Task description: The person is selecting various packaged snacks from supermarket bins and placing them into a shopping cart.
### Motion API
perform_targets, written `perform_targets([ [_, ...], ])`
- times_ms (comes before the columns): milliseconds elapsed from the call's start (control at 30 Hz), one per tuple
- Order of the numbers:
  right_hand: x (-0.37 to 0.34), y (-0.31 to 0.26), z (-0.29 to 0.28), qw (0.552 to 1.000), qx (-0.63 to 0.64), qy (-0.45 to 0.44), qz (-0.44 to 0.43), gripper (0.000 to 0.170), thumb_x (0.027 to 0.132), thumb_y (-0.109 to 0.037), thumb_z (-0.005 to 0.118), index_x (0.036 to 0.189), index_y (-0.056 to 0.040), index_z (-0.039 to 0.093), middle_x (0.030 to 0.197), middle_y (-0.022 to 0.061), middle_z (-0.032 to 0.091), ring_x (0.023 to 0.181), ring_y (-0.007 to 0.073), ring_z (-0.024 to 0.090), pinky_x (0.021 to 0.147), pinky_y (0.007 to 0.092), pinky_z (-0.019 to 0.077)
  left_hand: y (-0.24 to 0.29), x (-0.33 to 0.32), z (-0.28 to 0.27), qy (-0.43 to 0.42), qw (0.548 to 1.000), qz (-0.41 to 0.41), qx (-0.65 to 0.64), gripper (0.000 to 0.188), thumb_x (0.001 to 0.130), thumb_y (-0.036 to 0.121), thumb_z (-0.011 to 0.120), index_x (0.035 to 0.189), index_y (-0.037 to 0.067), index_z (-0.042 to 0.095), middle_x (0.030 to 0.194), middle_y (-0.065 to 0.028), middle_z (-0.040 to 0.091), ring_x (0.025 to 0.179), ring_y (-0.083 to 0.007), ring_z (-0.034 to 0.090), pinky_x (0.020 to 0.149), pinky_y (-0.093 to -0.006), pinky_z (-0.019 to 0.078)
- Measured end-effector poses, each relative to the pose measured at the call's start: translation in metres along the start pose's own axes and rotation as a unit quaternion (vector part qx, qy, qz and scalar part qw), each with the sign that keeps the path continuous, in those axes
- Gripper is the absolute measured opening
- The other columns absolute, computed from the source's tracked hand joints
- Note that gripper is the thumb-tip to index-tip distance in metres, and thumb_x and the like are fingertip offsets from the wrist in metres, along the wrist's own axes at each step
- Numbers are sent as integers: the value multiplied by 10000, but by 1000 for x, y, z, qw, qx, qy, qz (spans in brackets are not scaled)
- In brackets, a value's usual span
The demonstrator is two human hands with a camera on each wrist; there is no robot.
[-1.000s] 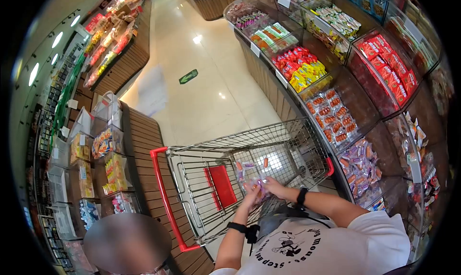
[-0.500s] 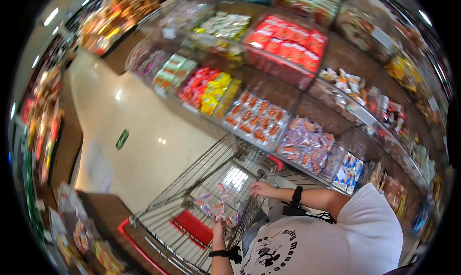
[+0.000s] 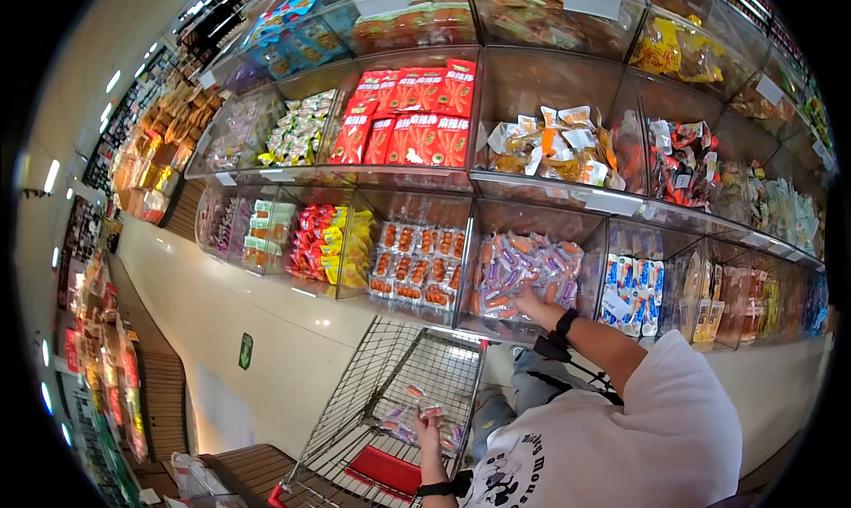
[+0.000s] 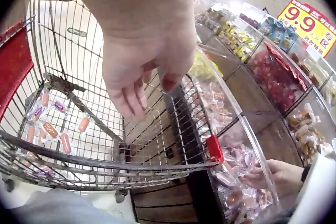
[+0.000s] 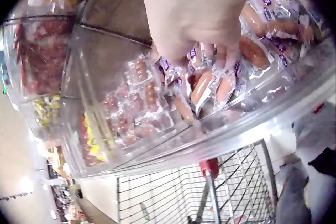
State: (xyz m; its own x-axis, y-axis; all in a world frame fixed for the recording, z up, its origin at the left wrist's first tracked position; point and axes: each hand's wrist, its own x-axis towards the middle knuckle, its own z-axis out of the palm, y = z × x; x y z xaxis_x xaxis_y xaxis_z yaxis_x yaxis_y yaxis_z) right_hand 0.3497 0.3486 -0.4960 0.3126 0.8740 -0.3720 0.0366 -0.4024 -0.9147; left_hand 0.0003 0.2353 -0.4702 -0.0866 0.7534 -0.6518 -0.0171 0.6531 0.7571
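Small sausages in clear and purple wrappers (image 3: 541, 264) fill a clear bin. My right hand (image 3: 534, 306) reaches into that bin; in the right wrist view the fingers of my right hand (image 5: 202, 35) are bent down onto the sausages (image 5: 202, 87), and whether they grip one I cannot tell. Over the cart (image 4: 89, 163) hangs my left hand (image 4: 144, 66), its fingers loosely curled with nothing in them. Several wrapped sausages (image 4: 50, 129) lie in the cart basket, below and beside my left hand (image 3: 428, 433) in the head view.
Left of the sausage bin is one of vacuum-packed brown snacks (image 3: 415, 264); blue-and-white packs (image 3: 632, 295) are to its right. Red packets (image 3: 403, 113) fill a bin above. The bins' clear front wall stands between my right hand and the cart. Tiled floor (image 3: 292, 357) extends left.
My hands were together over the cart, then parted. My right hand has moved right, into the sausage bin, while my left stays over the cart. The head view has turned toward the shelves.
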Motion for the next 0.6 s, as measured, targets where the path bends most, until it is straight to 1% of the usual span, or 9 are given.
perform_targets([
  [67, 18, 22, -4, 958, -262, -101, -52, 389, 649, -60, 505, 1020, -22, 395, 1008, 169, 436, 794, 322, 491, 645, 417, 407, 2, 1, 11, -6, 999, 14, 32, 513, 766, 90, 423, 1185, 62, 127, 912, -113, 442, 717, -168, 507, 564, -235, 409],
  [100, 27, 43, -1, 919, -313, -108, -212, 416, 647, -138, 536, 1039, -69, 415, 1068, 151, 396, 944, 345, 392, 732, 453, 342, 5, 0, 19, -4, 999, 12, 41, 514, 767, 84, 418, 1186, 62, 123, 906, -114, 444, 720, -168, 508, 567, -235, 410],
  [200, 21, 33, 1, 781, -529, -161, -291, 402, 681, -211, 516, 1038, -53, 418, 1120, 116, 336, 992, 287, 334, 761, 373, 313, 15, -10, 41, -8, 997, 18, 69, 519, 765, 54, 402, 1193, 63, 109, 894, -122, 450, 722, -167, 507, 583, -244, 416],
  [233, 19, 32, 2, 762, -559, -154, -288, 351, 686, -181, 482, 1017, -76, 435, 1147, 103, 294, 1004, 269, 309, 762, 356, 296, 14, -12, 45, -16, 997, 28, 67, 518, 765, 49, 399, 1194, 62, 109, 895, -124, 450, 722, -169, 508, 588, -249, 417],
  [333, 28, 46, 16, 683, -650, -87, -322, 348, 651, -169, 486, 988, -91, 449, 1126, 122, 309, 979, 264, 326, 743, 339, 295, 11, -15, 53, -27, 995, 36, 87, 515, 762, 32, 389, 1194, 69, 110, 911, -139, 455, 731, -177, 509, 604, -264, 420],
  [367, 30, 50, 18, 684, -640, -72, -342, 301, 634, -145, 464, 932, -105, 463, 1057, 128, 367, 956, 251, 356, 735, 328, 291, 5, -11, 52, -29, 995, 38, 84, 515, 762, 32, 387, 1194, 72, 110, 916, -142, 455, 734, -178, 509, 604, -264, 420],
  [467, 33, 53, 22, 698, -609, -80, -368, 236, 656, -127, 426, 889, -116, 465, 988, 125, 414, 902, 233, 401, 723, 321, 294, -4, -5, 52, -32, 996, 44, 77, 513, 764, 40, 390, 1194, 77, 112, 924, -145, 460, 743, -181, 509, 602, -256, 416],
  [500, 30, 54, 23, 688, -617, -41, -379, 205, 671, -118, 394, 862, -122, 469, 919, 110, 446, 862, 219, 429, 718, 326, 299, -6, -4, 51, -33, 995, 50, 79, 512, 765, 43, 391, 1193, 75, 113, 919, -144, 461, 742, -181, 508, 603, -256, 416],
  [600, 28, 47, 22, 722, -621, -136, -273, 208, 667, -163, 433, 861, -102, 476, 900, 100, 457, 866, 214, 432, 713, 330, 315, 3, -4, 58, -24, 993, 42, 110, 505, 767, 53, 395, 1190, 71, 119, 905, -137, 467, 738, -178, 507, 604, -254, 412],
])
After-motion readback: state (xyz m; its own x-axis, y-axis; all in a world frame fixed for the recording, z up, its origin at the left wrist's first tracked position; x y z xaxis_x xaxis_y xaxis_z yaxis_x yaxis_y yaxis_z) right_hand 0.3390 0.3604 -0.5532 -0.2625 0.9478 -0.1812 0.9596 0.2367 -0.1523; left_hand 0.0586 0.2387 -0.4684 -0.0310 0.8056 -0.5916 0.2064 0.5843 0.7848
